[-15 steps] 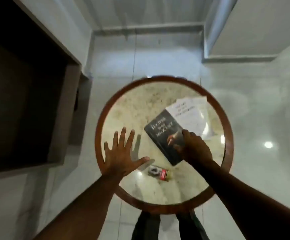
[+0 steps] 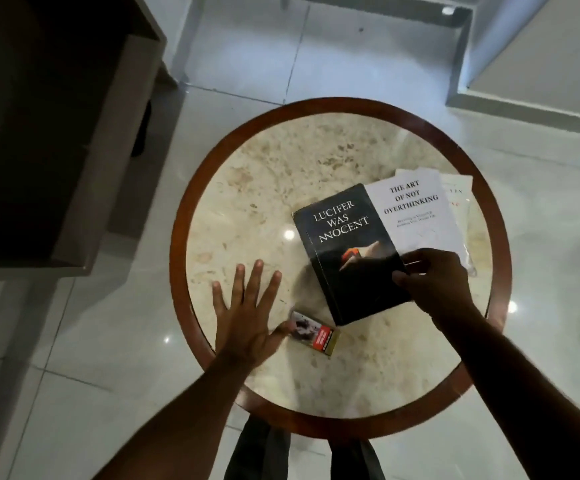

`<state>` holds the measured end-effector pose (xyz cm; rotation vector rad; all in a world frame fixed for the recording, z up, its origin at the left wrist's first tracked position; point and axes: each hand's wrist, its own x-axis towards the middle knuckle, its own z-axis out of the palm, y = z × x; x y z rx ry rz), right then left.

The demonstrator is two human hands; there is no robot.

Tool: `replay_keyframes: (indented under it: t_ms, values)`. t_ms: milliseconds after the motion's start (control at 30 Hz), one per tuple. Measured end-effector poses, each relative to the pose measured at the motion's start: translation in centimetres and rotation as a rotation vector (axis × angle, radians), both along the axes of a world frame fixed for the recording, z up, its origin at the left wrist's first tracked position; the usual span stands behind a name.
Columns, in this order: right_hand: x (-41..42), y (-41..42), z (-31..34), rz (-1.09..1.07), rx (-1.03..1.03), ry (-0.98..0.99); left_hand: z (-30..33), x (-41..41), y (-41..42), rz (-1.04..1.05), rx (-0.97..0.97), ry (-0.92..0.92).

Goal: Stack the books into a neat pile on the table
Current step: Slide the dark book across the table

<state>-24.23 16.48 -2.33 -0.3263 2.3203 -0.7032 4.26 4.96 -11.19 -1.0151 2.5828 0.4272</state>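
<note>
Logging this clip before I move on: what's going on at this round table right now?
A person is sorting books on a round table. The right hand pinches the near right edge of the black book, which overlaps a white book; another white book peeks out beneath that. The left hand lies flat and spread on the tabletop, thumb beside a small packet. The books are fanned out, not yet a neat pile.

third book [image 2: 456, 199]: mostly hidden under the white book [image 2: 416, 216], title unreadable
white book: subtitle too small to read
packet [image 2: 313, 336]: print blurred
black book [image 2: 351, 251]: near corner covered by right hand [image 2: 434, 282]
</note>
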Motion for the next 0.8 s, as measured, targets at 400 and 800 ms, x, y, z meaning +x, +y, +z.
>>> replay_keyframes:
  t_ms: [400,800]
  values:
    - [1.4,-14.6,-2.6,-0.193,-0.150,-0.031,-1.6,0.9,0.1,0.014,-0.024,0.097]
    - [-3.0,-1.3,-0.6,0.064,0.203,0.421,-0.5,0.6,0.2,0.037,-0.014,0.158]
